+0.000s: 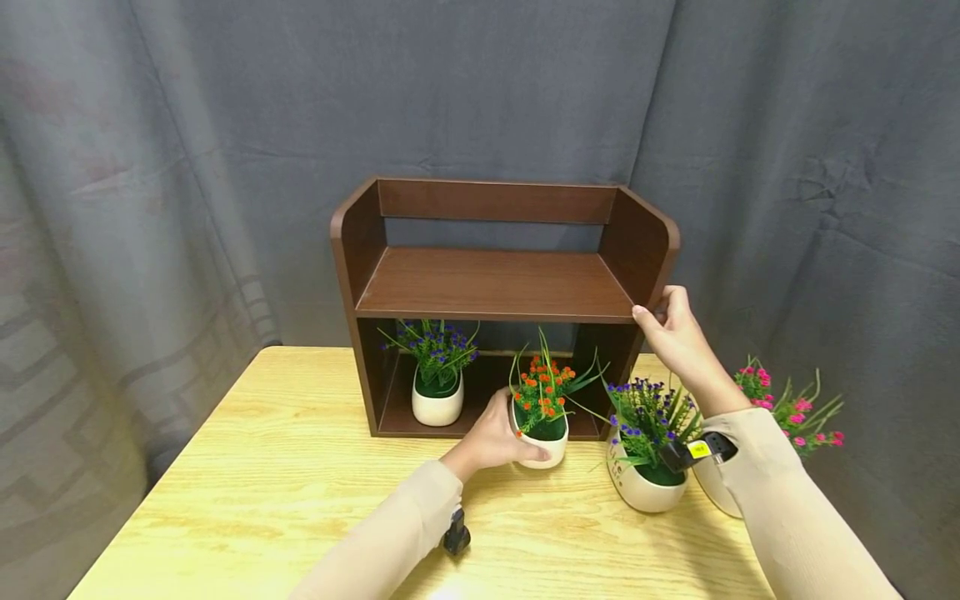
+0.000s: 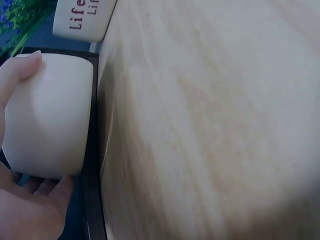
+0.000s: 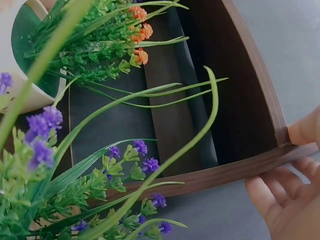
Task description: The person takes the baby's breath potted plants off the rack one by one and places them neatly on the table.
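Observation:
My left hand [image 1: 491, 437] grips a white pot of orange flowers [image 1: 553, 452] at the front of the lower compartment of a dark brown shelf [image 1: 495, 283]. In the left wrist view, the thumb lies on one side of the white pot [image 2: 50, 115] and the fingers curl round the other, close by the shelf's front edge. With thumb and fingers on either side, my right hand [image 1: 678, 337] holds the shelf's right side panel [image 3: 255, 65] at about the height of the upper board. Further left in the lower compartment stands a white pot of purple flowers [image 1: 437, 408].
On the light wooden table [image 1: 270, 467], a lettered white pot of purple flowers [image 1: 651, 493] stands right of the shelf's front. Beside it, a pot of pink flowers [image 1: 798, 417] is partly hidden behind my right forearm. Grey curtains [image 1: 510, 92] hang behind.

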The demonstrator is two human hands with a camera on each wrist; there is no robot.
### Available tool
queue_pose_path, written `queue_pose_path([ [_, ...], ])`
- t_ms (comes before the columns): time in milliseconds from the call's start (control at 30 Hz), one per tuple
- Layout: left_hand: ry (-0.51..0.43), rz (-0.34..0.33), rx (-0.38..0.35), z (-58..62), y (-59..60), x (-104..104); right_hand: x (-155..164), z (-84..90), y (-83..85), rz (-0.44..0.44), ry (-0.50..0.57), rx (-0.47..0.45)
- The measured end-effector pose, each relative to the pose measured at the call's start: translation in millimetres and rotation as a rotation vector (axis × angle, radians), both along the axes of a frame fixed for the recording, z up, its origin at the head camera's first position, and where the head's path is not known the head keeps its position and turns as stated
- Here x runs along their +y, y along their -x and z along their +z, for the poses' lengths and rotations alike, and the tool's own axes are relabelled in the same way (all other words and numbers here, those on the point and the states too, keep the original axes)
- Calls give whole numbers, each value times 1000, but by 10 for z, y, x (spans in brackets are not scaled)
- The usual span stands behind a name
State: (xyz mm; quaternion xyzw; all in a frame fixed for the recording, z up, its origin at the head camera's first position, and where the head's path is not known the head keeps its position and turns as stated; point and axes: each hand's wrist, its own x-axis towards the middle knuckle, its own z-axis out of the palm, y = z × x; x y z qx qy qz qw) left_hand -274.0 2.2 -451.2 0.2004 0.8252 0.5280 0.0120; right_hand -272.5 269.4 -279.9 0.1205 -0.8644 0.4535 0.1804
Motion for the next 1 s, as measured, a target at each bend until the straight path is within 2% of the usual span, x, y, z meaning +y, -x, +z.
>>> queue_pose_path([
  [467, 62, -18, 41, -32, -213, -42, 14, 1, 10, -13, -33, 4],
  [700, 56, -28, 34, -31, -270, -80, 6, -17, 25, 9, 3, 10],
  [1000, 55, -29, -20, -39, -368, -131, 6, -20, 15, 15, 17, 9],
])
